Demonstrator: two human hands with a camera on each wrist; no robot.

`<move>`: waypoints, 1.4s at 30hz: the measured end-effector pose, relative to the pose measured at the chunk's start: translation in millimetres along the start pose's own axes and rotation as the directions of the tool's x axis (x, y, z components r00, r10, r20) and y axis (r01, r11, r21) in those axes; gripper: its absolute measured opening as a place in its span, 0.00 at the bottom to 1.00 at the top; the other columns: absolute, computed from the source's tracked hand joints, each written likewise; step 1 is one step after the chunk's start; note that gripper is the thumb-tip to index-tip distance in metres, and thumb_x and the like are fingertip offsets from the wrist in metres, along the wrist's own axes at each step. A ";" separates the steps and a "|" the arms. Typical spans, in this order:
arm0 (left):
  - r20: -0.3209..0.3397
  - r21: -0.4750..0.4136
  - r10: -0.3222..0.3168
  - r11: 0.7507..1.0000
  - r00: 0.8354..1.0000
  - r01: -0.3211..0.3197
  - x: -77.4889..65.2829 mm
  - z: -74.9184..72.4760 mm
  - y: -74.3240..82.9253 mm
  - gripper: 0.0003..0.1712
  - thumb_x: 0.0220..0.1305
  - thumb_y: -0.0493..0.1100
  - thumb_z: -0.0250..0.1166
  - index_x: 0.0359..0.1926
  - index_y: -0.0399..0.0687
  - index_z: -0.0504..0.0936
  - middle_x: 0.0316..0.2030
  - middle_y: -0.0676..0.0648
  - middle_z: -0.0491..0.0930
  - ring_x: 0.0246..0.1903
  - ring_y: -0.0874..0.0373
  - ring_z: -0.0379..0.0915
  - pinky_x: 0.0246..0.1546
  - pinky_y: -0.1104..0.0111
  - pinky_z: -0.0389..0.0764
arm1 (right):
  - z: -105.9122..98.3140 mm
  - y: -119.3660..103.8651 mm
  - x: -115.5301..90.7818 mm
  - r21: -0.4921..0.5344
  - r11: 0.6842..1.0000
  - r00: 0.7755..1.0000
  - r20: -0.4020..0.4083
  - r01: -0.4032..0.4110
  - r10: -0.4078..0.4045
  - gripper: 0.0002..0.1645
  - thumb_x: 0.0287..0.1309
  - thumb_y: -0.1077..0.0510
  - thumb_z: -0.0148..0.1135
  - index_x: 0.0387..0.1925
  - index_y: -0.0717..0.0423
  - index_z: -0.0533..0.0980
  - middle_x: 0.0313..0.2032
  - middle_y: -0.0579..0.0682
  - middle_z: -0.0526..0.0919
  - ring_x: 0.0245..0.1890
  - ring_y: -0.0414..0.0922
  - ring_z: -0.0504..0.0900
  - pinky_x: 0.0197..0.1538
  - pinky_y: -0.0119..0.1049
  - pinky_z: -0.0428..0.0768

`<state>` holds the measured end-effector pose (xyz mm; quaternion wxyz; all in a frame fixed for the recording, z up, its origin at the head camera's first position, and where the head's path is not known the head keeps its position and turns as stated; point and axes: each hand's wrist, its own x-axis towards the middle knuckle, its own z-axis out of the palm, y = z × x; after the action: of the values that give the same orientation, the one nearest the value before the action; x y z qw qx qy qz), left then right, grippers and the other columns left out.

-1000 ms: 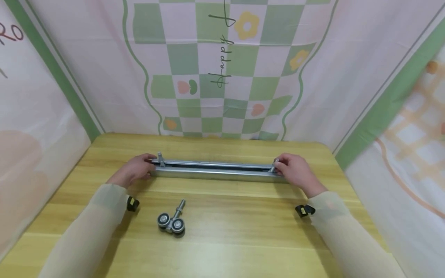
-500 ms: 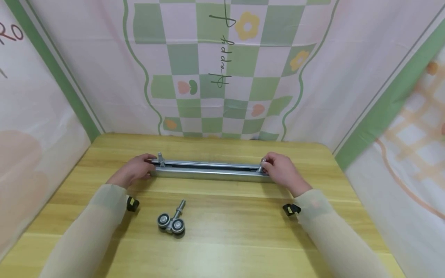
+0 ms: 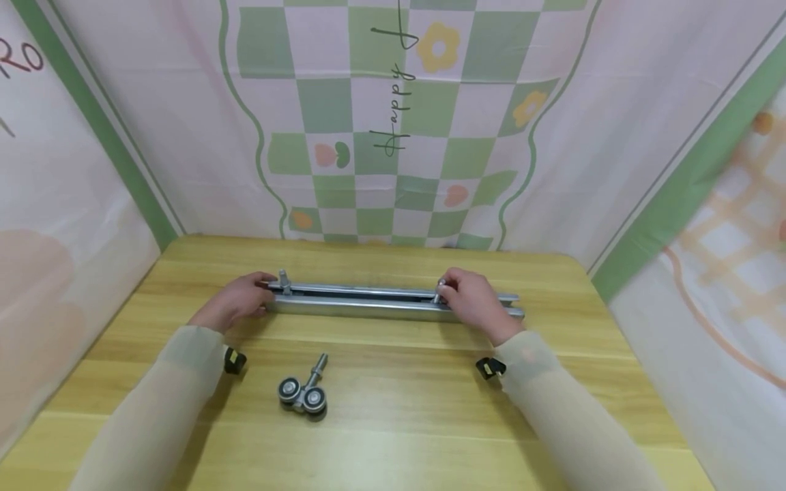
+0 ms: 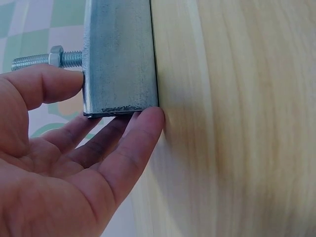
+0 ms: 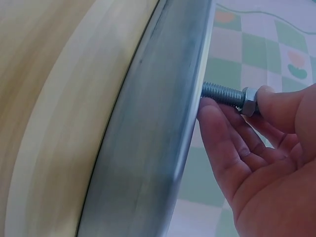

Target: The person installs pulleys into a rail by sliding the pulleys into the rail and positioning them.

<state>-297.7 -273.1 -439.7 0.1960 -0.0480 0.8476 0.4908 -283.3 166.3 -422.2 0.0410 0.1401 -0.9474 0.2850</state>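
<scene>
A grey metal track rail (image 3: 362,308) lies across the table with its slot facing up. My left hand (image 3: 239,299) holds its left end: in the left wrist view the thumb presses the slotted edge and the fingers bend round the end. Close by, a threaded bolt (image 4: 30,61) with a nut (image 4: 56,56) sticks up from the slot. My right hand (image 3: 475,300) pinches another upright bolt (image 5: 222,93) at its nut (image 5: 249,101), towards the rail's right end; the bolt's lower part is hidden inside the rail. Nearer me rests a loose roller trolley (image 3: 303,392), its bolt pointing away.
The wooden table (image 3: 393,423) is backed by a checked green and white cloth (image 3: 417,102), with more printed cloth at both sides. A small black wrist device (image 3: 233,360) hangs at the left cuff, another black device (image 3: 491,368) at the right.
My right hand has slid left along the rail with the bolt, uncovering the rail's right end. The left hand, rail and loose trolley have stayed in place.
</scene>
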 end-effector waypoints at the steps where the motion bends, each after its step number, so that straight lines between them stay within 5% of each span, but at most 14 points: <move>1: 0.001 -0.001 -0.004 1.000 1.000 0.004 -0.2 0.1 0.2 0.34 0.69 0.35 0.55 0.74 0.38 0.59 0.66 0.32 0.62 0.55 0.44 0.68 0.51 0.60 0.78 | 1.0 -2.0 0.5 0.000 1.000 1.000 0.002 0.002 -0.002 0.06 0.69 0.56 0.59 0.35 0.53 0.78 0.31 0.46 0.81 0.33 0.47 0.78 0.39 0.46 0.77; 42: -0.001 0.002 -0.019 1.000 1.000 0.019 -4.1 1.3 5.6 0.34 0.69 0.35 0.55 0.74 0.38 0.58 0.66 0.32 0.61 0.52 0.45 0.69 0.49 0.60 0.78 | 44.2 -62.0 24.8 0.026 0.997 0.997 0.015 0.070 -0.070 0.07 0.69 0.57 0.58 0.33 0.52 0.77 0.29 0.46 0.79 0.31 0.46 0.76 0.37 0.42 0.77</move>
<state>-295.1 -269.6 -434.2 0.2000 -0.0561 0.8477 0.4882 -289.1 86.4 -422.5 0.0416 0.1759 -0.9385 0.2943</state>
